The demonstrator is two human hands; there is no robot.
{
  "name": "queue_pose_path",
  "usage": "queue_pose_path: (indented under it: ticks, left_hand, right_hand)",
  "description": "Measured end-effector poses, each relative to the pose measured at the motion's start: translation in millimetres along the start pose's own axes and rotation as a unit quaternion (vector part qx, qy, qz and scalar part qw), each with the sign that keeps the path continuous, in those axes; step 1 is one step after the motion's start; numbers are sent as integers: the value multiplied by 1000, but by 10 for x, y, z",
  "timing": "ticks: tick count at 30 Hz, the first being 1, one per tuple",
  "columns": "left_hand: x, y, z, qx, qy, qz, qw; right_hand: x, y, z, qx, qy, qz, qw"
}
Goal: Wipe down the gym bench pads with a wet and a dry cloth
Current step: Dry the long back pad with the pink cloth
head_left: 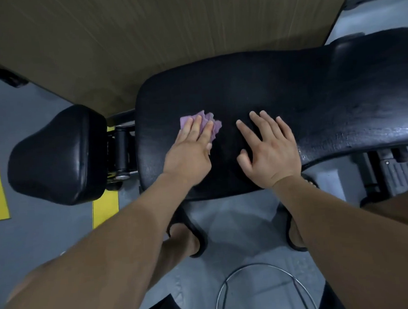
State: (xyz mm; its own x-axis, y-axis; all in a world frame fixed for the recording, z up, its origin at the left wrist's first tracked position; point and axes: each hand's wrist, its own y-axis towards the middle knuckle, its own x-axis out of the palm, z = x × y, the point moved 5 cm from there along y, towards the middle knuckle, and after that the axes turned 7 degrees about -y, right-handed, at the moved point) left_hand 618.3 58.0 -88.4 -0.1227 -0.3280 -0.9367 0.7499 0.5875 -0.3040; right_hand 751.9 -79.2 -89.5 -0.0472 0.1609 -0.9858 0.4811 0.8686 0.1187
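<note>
Near edge of the bench pad (289,89): the right hand (269,152) lies flat, fingers spread, grasping nothing visible. The left hand (188,153) presses a purple cloth (215,126) flat under straight fingers near the pad's left end. The right end shows a wet sheen. Risk, as judged: the bracing palm slips, or streaks stay undried.

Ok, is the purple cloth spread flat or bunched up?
Bunched: the purple cloth shows crumpled, wavy edges beyond the left hand.
</note>
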Motion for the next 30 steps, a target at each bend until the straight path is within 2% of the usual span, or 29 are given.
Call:
queue_pose_path:
  ticks: [5, 9, 13, 22, 25, 28, 30]
  left_hand:
    - [-365, 866, -91, -45, -31, 5, 998]
    - [-552, 1436, -169, -28, -25, 3, 999]
    - [-639, 1522, -282, -12, -28, -11, 999]
    - [-343, 501, -311, -76, -35, 12, 996]
    - [-233, -25, -97, -69, -4, 28, 997]
    - [-40, -633, 135, -24, -34, 56, 998]
    - [169, -954, 180, -15, -45, 42, 998]
  right_hand:
    - [26, 25, 23, 2, 6, 13, 1000]
    - [35, 19, 40, -4, 15, 19, 1000]
    - [33, 19, 36, -7, 20, 22, 1000]
    - [2, -21, -4, -1, 11, 25, 1000]
    - [-6, -22, -11, 1, 7, 11, 1000]
    - [-9, -19, -11, 6, 10, 12, 1000]
    - [-4, -22, -5, 6, 15, 20, 1000]
